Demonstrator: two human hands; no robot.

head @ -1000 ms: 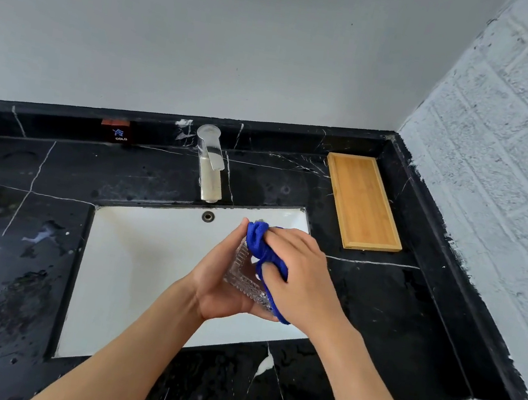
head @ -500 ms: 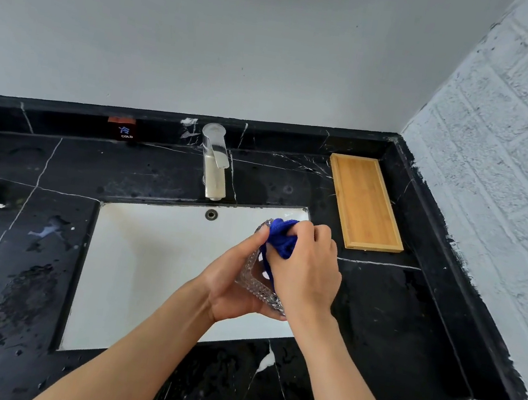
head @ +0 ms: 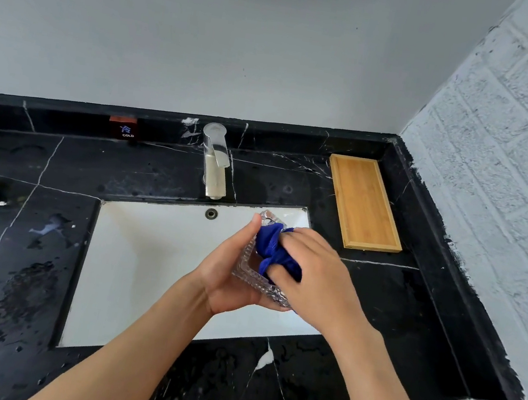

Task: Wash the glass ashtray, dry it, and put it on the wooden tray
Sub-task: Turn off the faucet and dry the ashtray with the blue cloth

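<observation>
Shifted lower, right hand presses blue cloth into glass ashtray gripped by left hand.

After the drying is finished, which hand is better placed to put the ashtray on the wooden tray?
Probably the left hand: it already grips the glass ashtray, while the right hand is occupied with the blue cloth. The wooden tray lies empty to the right, so the left must reach across.

Counter btwn sink & wooden tray bare; faucet rear.
</observation>
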